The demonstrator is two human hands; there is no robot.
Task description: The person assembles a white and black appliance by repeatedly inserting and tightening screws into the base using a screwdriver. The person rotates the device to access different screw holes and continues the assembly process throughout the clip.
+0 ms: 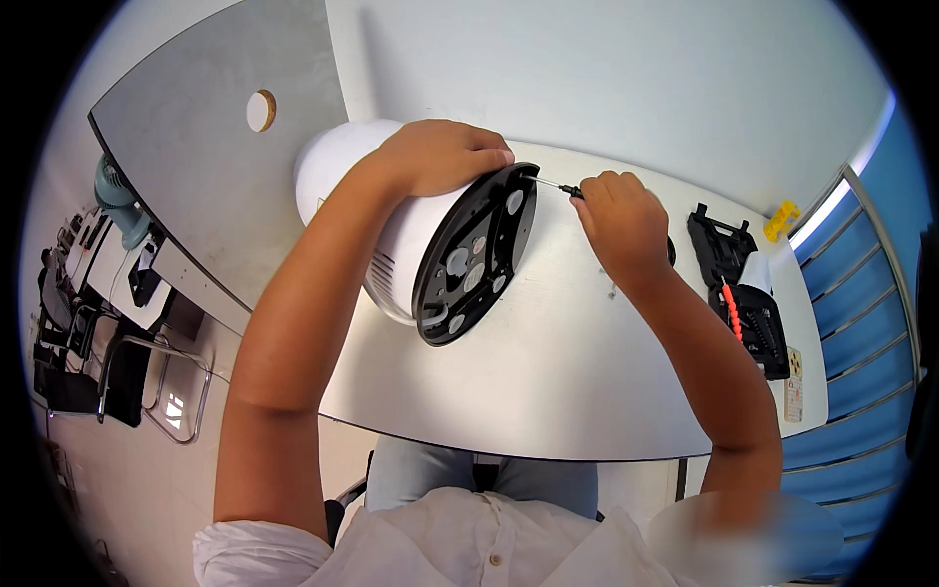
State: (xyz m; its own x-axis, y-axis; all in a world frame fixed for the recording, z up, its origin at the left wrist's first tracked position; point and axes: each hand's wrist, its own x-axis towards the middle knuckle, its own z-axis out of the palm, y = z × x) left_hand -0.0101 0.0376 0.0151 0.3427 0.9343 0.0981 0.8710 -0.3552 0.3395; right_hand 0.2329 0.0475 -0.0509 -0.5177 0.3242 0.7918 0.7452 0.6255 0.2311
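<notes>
A white, rounded appliance (396,238) with vent slots lies tipped on its side on the table, its exact kind unclear. Its black base plate (476,256) faces right and shows round pale feet and recesses. Across the top of the body rests my left hand (448,157), fingers bent over at the upper rim of the base, steadying it. My right hand (626,223) is closed around the dark handle of a screwdriver (556,185). The thin shaft points left, and its tip meets the base near the upper edge; whether it sits in a screw is too small to tell.
On the right of the white table (548,391) lies an opened black tool case (758,318) with a red-orange flexible shaft (731,311). Nearby are a pale remote control (793,386) and a yellow object (781,221). A grey partition (210,127) stands at left; metal railing (885,245) borders the right.
</notes>
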